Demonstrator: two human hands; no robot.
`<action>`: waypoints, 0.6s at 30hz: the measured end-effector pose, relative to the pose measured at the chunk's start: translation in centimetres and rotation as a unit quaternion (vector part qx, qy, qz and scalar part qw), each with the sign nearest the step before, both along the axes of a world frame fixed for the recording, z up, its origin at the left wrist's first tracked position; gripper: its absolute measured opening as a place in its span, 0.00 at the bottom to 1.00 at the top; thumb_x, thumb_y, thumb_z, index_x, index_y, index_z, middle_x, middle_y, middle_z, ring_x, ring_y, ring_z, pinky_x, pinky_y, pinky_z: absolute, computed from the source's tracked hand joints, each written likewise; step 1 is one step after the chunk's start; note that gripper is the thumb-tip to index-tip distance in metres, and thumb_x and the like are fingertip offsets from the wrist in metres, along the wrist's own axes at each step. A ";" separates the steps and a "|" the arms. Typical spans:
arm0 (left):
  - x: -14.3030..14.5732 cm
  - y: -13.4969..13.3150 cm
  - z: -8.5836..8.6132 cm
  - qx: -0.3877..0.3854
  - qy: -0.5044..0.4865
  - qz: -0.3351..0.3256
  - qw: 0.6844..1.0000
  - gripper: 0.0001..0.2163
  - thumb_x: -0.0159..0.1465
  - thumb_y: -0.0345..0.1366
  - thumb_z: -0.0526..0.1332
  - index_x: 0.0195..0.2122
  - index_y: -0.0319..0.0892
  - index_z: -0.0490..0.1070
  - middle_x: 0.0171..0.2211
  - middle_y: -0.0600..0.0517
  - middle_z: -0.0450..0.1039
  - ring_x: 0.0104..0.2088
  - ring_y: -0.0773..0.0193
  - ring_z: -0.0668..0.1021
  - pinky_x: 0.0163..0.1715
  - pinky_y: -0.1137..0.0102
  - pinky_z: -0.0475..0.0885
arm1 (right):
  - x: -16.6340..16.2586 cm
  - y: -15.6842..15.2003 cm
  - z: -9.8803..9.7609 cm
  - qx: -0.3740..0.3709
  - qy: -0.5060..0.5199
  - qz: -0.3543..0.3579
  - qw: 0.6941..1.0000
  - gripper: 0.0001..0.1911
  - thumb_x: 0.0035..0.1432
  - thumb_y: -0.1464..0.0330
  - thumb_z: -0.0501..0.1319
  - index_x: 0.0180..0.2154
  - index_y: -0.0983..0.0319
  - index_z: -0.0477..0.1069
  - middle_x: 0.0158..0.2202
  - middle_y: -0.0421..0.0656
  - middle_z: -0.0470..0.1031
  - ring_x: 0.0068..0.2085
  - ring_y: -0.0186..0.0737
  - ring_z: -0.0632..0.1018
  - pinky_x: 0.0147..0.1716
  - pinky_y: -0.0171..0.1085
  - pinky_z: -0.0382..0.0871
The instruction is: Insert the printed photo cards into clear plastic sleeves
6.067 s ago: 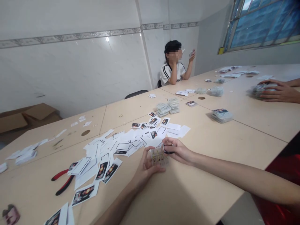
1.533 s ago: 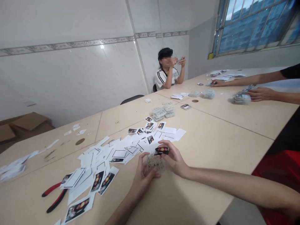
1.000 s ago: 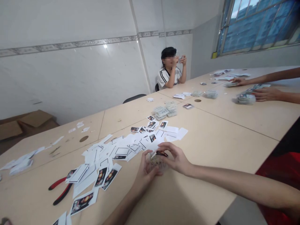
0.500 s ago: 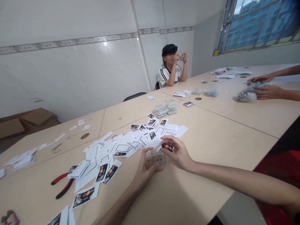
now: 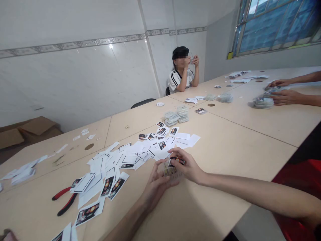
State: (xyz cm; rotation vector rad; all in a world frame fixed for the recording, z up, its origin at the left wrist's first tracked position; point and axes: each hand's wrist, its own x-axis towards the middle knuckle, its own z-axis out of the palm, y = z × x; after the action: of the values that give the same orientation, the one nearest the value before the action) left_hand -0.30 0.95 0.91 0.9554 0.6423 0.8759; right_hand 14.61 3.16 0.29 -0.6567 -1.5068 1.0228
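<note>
The clear case (image 5: 170, 171) is gripped by the left hand (image 5: 155, 182); a dark label (image 5: 179, 161) is pinched at the case's far edge by the right hand (image 5: 190, 166). The label is best kept unbent.

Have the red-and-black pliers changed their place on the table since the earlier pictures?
No. Judged against the round table hole, the pliers lie in the same place.

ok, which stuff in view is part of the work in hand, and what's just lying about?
In the work:
- clear plastic box, in the left hand
- black printed card, in the right hand
- loose printed cards, likely

Lying about, as far as I can judge:
- red-and-black-handled tool, partly under paper
- cardboard box beyond the table
</note>
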 end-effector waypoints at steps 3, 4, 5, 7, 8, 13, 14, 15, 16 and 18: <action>-0.1 0.0 0.1 0.006 0.003 -0.004 1.000 0.17 0.56 0.24 0.52 0.44 0.49 0.55 0.44 0.47 0.66 0.42 0.57 0.71 0.40 0.58 0.64 | 0.0 0.0 -0.1 -0.007 -0.004 0.009 1.000 0.12 0.51 0.70 0.55 0.41 0.60 0.60 0.27 0.38 0.66 0.29 0.31 0.68 0.28 0.31 0.62; 0.0 0.0 0.1 0.010 0.006 -0.005 1.000 0.18 0.55 0.24 0.53 0.44 0.49 0.55 0.45 0.47 0.66 0.42 0.57 0.71 0.39 0.59 0.64 | 0.0 0.0 -0.1 -0.011 -0.005 0.011 1.000 0.13 0.51 0.70 0.56 0.41 0.60 0.60 0.27 0.38 0.66 0.29 0.31 0.68 0.28 0.31 0.62; 0.0 0.0 0.1 0.014 0.010 -0.005 1.000 0.18 0.55 0.23 0.53 0.44 0.49 0.55 0.45 0.47 0.65 0.42 0.57 0.71 0.38 0.60 0.65 | -0.1 0.0 -0.1 -0.015 -0.006 0.010 1.000 0.13 0.50 0.70 0.57 0.40 0.60 0.60 0.27 0.38 0.67 0.29 0.31 0.68 0.29 0.31 0.62; 0.1 -0.1 0.1 0.017 0.014 -0.003 1.000 0.19 0.54 0.23 0.54 0.44 0.50 0.55 0.45 0.48 0.65 0.42 0.57 0.71 0.37 0.60 0.65 | -0.1 0.0 0.0 -0.022 -0.010 0.001 1.000 0.13 0.49 0.70 0.58 0.39 0.60 0.61 0.27 0.38 0.67 0.28 0.31 0.69 0.29 0.32 0.62; 0.1 -0.1 0.2 0.016 0.013 0.000 1.000 0.19 0.54 0.23 0.54 0.44 0.50 0.55 0.45 0.48 0.65 0.42 0.57 0.71 0.38 0.60 0.65 | -0.1 -0.1 0.0 -0.025 -0.013 -0.005 1.000 0.13 0.48 0.70 0.58 0.39 0.60 0.61 0.26 0.38 0.68 0.28 0.31 0.69 0.29 0.32 0.62; 0.5 -0.5 0.2 -0.002 -0.008 0.020 1.000 0.17 0.56 0.24 0.53 0.43 0.50 0.56 0.46 0.49 0.64 0.44 0.57 0.69 0.40 0.59 0.65 | -0.1 -0.2 0.3 -0.036 -0.029 -0.018 0.999 0.11 0.50 0.70 0.57 0.38 0.61 0.62 0.25 0.37 0.69 0.27 0.31 0.70 0.27 0.31 0.63; 0.6 -0.6 0.2 -0.003 -0.007 0.023 1.000 0.16 0.56 0.25 0.53 0.44 0.50 0.56 0.47 0.49 0.63 0.45 0.57 0.69 0.39 0.60 0.65 | -0.1 -0.2 0.3 -0.036 -0.035 -0.016 0.999 0.10 0.50 0.70 0.56 0.37 0.61 0.62 0.25 0.38 0.70 0.27 0.31 0.70 0.27 0.31 0.63; 0.7 -0.7 0.2 -0.003 -0.003 0.025 1.000 0.15 0.57 0.26 0.53 0.44 0.50 0.56 0.48 0.49 0.63 0.45 0.57 0.69 0.39 0.60 0.66 | -0.2 -0.2 0.3 -0.033 -0.040 -0.015 0.999 0.09 0.51 0.70 0.55 0.37 0.61 0.62 0.26 0.38 0.70 0.27 0.31 0.70 0.27 0.31 0.63; 0.7 -0.8 0.2 -0.002 0.004 0.026 1.000 0.15 0.58 0.27 0.53 0.44 0.50 0.56 0.49 0.48 0.62 0.45 0.57 0.69 0.38 0.61 0.66 | -0.2 -0.3 0.3 -0.029 -0.046 -0.014 0.998 0.09 0.51 0.70 0.55 0.37 0.62 0.62 0.27 0.39 0.71 0.27 0.31 0.70 0.27 0.31 0.62; 0.8 -0.8 0.2 0.003 0.016 0.028 0.999 0.15 0.58 0.28 0.53 0.45 0.50 0.56 0.50 0.47 0.61 0.44 0.57 0.69 0.37 0.62 0.67 | -0.2 -0.3 0.2 -0.016 -0.055 -0.018 0.998 0.08 0.52 0.70 0.54 0.37 0.62 0.63 0.27 0.39 0.72 0.27 0.31 0.70 0.27 0.31 0.62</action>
State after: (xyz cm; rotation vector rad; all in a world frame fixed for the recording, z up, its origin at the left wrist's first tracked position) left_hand 0.49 0.10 1.08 0.9616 0.6962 0.9139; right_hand 14.41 2.85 0.49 -0.7711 -1.5707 0.9982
